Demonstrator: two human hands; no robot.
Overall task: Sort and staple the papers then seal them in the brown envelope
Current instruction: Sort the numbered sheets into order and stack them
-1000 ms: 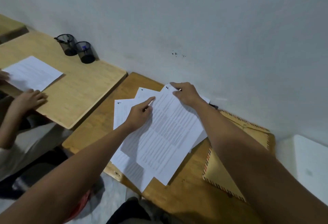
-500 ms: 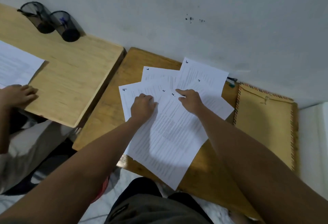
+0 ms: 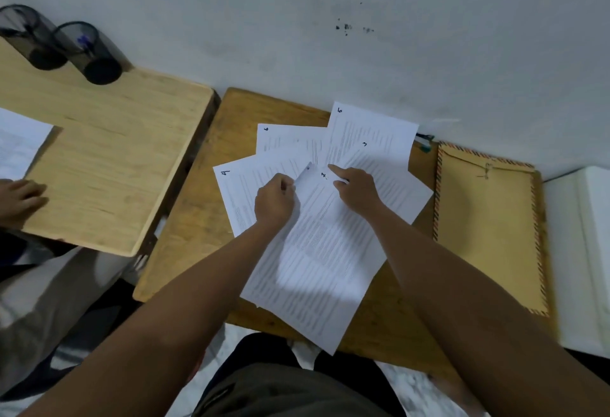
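White printed papers lie fanned over the wooden desk, each numbered by hand at a corner; the lowest sheet overhangs the near edge. We see the left hand pinching the lifted upper corner of the top sheet, while the right hand grasps nothing and presses that sheet with its index finger extended. The brown envelope, edged in striped trim, lies flat on the right of the desk, just beside the papers and apart from both hands. A pen shows at the wall behind the sheets. A white block abuts the desk's right edge. On the adjoining lighter desk stand two dark mesh cups, well apart; another person's hand rests there beside a sheet. Bare wood remains left of the fan.
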